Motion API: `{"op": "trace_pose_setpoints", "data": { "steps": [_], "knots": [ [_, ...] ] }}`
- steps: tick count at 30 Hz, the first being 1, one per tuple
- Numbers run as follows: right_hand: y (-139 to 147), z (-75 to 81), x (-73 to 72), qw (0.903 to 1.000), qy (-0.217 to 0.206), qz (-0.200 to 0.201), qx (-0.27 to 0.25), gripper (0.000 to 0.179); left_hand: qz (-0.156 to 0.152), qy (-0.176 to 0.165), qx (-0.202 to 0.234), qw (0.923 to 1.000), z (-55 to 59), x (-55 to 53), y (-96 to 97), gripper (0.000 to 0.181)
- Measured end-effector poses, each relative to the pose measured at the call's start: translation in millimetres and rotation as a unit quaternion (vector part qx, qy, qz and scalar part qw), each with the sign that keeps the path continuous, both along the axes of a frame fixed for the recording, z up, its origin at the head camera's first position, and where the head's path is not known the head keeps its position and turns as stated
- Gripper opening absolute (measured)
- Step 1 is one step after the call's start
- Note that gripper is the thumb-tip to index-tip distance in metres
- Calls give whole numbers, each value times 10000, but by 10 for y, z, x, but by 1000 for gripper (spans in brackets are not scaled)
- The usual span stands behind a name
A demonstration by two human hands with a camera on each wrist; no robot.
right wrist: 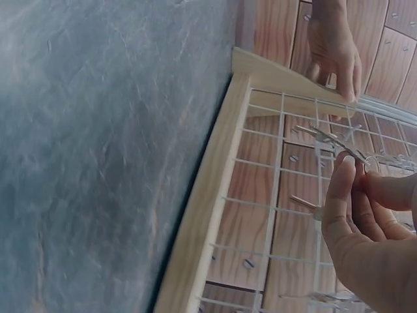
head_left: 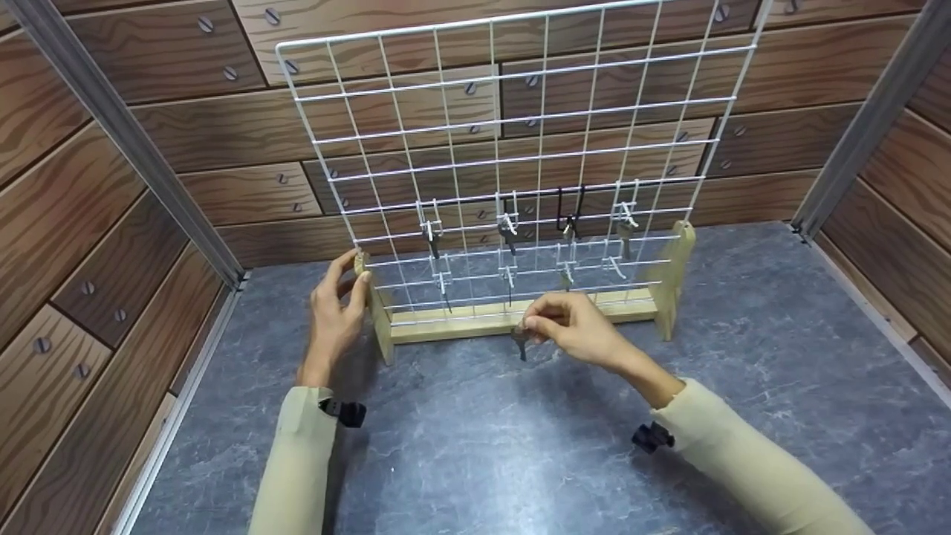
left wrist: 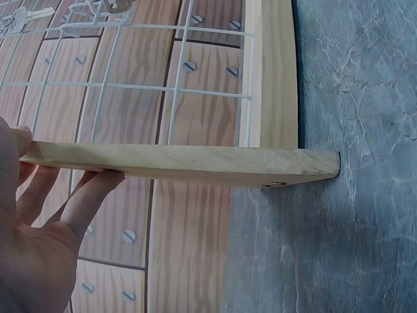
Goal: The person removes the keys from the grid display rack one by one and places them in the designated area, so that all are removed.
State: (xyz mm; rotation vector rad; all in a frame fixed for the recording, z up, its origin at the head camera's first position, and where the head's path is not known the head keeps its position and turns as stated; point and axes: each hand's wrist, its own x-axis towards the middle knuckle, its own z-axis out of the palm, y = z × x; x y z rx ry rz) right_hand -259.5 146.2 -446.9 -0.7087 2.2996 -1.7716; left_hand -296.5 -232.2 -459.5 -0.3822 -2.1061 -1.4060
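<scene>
My right hand [head_left: 579, 327] pinches a small metal key [head_left: 521, 349] between thumb and fingertips, its blade pointing down, in front of the rack's base. In the right wrist view, a ring [right wrist: 372, 160] shows at the pinched end. My left hand [head_left: 338, 305] grips the top of the left wooden post [head_left: 380, 323], thumb on the near side, fingers behind. Between the posts stands a white wire grid [head_left: 490, 21]. Two rows of hooks hang on it, mostly white, with one black hook [head_left: 560, 212]. Several keys [head_left: 433, 244] dangle from them.
The right wooden post [head_left: 672, 279] and a low wooden crossbar [head_left: 461, 325] hold the grid upright on the grey marbled table [head_left: 475, 446]. Wood-patterned walls [head_left: 238, 134] with metal corner strips [head_left: 141, 163] enclose the back and sides.
</scene>
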Motion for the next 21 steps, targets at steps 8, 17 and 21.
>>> {"op": "trace_pose_setpoints", "data": {
  "steps": [8,17,21],
  "knots": [
    [-147,-171,-13,9973,-699,158,-164,15,-32,-11,33,10000,7,11,-4,40],
    [-339,-411,-24,9858,-1562,490,-361,14,-68,-191,64,9998,-1,29,-4,40],
    [-392,-465,-39,9817,-1783,537,-406,13,-23,-212,24,9998,1,29,-4,40]
  ]
}}
